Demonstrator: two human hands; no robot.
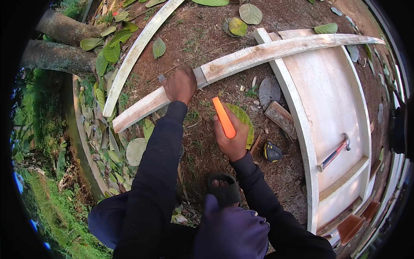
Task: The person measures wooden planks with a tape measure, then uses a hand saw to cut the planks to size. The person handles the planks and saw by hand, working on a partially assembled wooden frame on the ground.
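Note:
My left hand [180, 85] is closed over a long, pale wooden plank [254, 55], left of its middle. Just right of that hand, a dark line crosses the plank's face. The plank runs from the left up to the right, where it passes over a wooden panel frame [297, 116]. My right hand [233, 136] is wrapped round a tool with a bright orange handle [224, 117], a little below the plank and apart from it. The handle tapers away from me; no blade shows, so its kind is unclear.
A claw hammer [334, 152] lies on the panel. By my right wrist are a black-and-yellow tape measure [272, 151] and a short wood offcut [280, 118]. Another wooden strip [138, 56] lies upper left, near tree trunks [60, 56]. My sandalled foot [224, 189] is below.

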